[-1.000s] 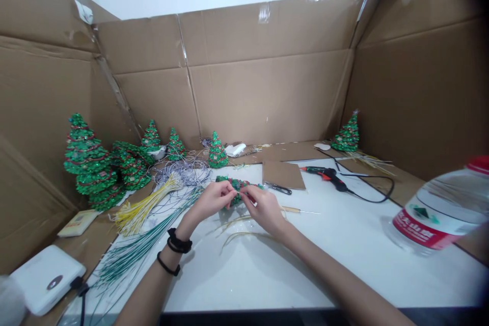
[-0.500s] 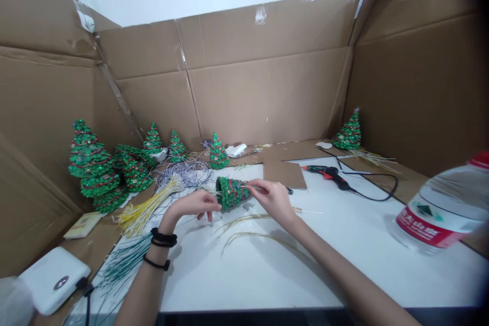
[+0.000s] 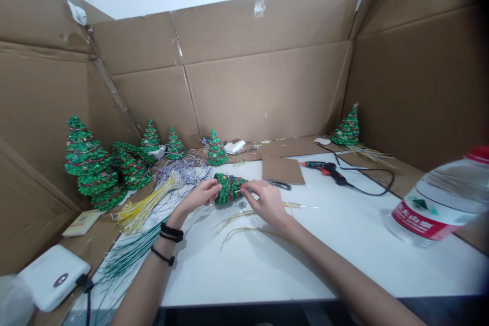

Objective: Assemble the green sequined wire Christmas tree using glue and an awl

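Observation:
A small green glittery tree (image 3: 228,188) with red garland lies on its side above the white board (image 3: 244,270), its wide base to the left. My left hand (image 3: 201,194) is closed on the base end, thumb and fingers at its rim. At the narrow end, my right hand (image 3: 263,199) pinches something too small to make out against the tree's side. Yellowish strands (image 3: 248,229) and an awl-like tool (image 3: 296,206) with a thin metal shaft lie on the board near my right hand.
Several finished trees (image 3: 89,163) line the back left, beside yellow strands (image 3: 147,204) and green strands (image 3: 132,252). A cardboard piece (image 3: 282,170), small scissors (image 3: 280,184), a glue gun (image 3: 326,170) and a large water bottle (image 3: 439,204) are to the right. Cardboard walls (image 3: 267,81) enclose the table.
My left hand has moved from beside the tree's base onto it and closed. The tree has turned slightly, hiding its open base. The scissors beside my right hand now show more fully.

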Tool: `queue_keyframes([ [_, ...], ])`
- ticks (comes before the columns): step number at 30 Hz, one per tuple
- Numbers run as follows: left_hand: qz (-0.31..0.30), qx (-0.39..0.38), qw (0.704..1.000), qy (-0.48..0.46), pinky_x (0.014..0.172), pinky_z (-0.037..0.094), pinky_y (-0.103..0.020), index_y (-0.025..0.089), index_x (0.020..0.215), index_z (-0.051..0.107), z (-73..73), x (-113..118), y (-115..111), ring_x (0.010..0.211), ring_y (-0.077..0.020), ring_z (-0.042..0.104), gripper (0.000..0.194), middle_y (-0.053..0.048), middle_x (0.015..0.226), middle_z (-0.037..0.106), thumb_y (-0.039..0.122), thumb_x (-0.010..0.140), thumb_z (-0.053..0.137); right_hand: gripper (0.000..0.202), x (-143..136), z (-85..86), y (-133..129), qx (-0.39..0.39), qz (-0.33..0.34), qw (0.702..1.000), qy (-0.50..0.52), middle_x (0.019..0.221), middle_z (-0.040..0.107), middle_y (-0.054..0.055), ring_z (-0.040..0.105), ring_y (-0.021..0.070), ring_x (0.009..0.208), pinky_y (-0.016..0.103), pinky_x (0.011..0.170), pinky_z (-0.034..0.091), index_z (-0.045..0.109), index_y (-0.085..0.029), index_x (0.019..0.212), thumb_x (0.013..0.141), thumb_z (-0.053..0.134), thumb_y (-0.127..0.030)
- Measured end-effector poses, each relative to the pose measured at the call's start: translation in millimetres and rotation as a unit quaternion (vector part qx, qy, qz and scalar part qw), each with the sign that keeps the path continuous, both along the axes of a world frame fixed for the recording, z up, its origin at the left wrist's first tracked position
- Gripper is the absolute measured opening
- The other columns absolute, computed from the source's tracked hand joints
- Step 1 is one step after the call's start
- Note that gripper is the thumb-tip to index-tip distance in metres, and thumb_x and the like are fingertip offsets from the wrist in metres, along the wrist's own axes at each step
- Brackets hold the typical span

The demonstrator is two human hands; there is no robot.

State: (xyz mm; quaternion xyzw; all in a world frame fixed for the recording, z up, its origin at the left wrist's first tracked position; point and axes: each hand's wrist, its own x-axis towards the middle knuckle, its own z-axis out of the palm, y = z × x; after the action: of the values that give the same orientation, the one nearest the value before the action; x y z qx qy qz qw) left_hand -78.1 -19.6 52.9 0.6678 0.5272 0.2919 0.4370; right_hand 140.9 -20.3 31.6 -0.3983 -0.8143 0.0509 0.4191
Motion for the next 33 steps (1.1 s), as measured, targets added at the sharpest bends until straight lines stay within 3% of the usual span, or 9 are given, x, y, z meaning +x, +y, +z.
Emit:
queue_keyframes([
  [6,0.022,-0.048,0.985,-0.162,0.037,0.014,-0.018,0.019,0.068,0.036,-7.3,10,3,0.042,-0.0032,0.032,0.037,0.008,0.058,0.033,0.049,0.076,0.055,0.018,-5,-0.5,-1,0.05,-0.061,0.997,-0.01,0.072,0.06,0.002,0.048,0.0178,0.073,0.03,0.069,0.03,0.065,-0.022,0.079,0.088,0.05,-0.027],
  [13,0.057,-0.082,0.969,-0.227,0.037,0.01,-0.017,0.02,0.069,0.035,-7.1,34,-3,0.04,-0.0024,0.033,0.039,0.008,0.057,0.034,0.049,0.073,0.06,0.021,-8,-3.8,1,0.062,-0.102,0.992,-0.035,0.075,0.059,0.003,0.044,0.0188,0.076,0.033,0.072,0.026,0.064,-0.022,0.08,0.09,0.047,-0.029],
  [19,0.071,-0.04,0.976,-0.199,0.037,0.012,-0.019,0.017,0.059,0.04,-13.3,33,0,0.036,-0.0027,0.027,0.042,0.007,0.047,0.036,0.053,0.076,0.053,0.02,-10,-6.9,3,0.08,-0.101,0.99,-0.061,0.076,0.061,0.003,0.043,0.0192,0.075,0.033,0.071,0.026,0.064,-0.022,0.083,0.091,0.047,-0.029],
  [23,0.058,-0.06,0.984,-0.157,0.038,0.011,-0.021,0.016,0.052,0.046,-14.1,29,1,0.034,-0.0036,0.023,0.049,0.007,0.039,0.033,0.058,0.076,0.049,0.02,-13,-5.1,2,0.089,-0.099,0.988,-0.073,0.074,0.06,0.004,0.042,0.0197,0.074,0.033,0.068,0.026,0.064,-0.022,0.084,0.091,0.047,-0.03],
  [33,0.06,-0.057,0.984,-0.158,0.039,0.012,-0.022,0.015,0.051,0.049,-15.1,29,-1,0.036,-0.0045,0.024,0.05,0.006,0.041,0.038,0.059,0.074,0.051,0.02,-14,-2.7,-1,0.142,-0.093,0.975,-0.144,0.075,0.057,0.005,0.041,0.0209,0.074,0.034,0.067,0.026,0.064,-0.022,0.086,0.092,0.045,-0.028],
])
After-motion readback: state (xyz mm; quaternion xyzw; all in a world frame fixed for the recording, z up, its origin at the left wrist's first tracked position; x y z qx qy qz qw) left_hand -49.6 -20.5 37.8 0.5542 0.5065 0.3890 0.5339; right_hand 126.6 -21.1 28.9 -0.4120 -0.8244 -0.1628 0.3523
